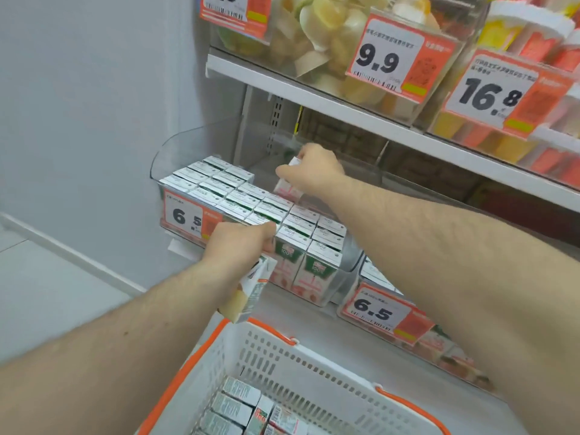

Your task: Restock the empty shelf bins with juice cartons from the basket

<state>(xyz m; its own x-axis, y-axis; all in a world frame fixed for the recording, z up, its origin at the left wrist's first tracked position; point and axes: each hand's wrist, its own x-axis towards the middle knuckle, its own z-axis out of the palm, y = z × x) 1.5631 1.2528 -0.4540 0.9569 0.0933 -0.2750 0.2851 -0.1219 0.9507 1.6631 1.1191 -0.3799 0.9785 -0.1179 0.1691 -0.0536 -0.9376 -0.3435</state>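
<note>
My right hand [314, 169] grips a pink and white juice carton [288, 189] and holds it over the back rows of a clear shelf bin [343, 274] filled with several green and pink cartons [295, 227]. My left hand [237, 244] holds another carton [251, 291], tilted, in front of that bin's lower edge. Below, a white basket [314, 368] with orange handles contains several more cartons [241, 409] lying at its bottom left.
A second bin [386, 304] with a 6.5 price tag stands to the right on the same shelf. The shelf above [361, 113] carries clear tubs of fruit cups with 9.9 and 16.8 tags. A grey wall [94, 105] closes the left side.
</note>
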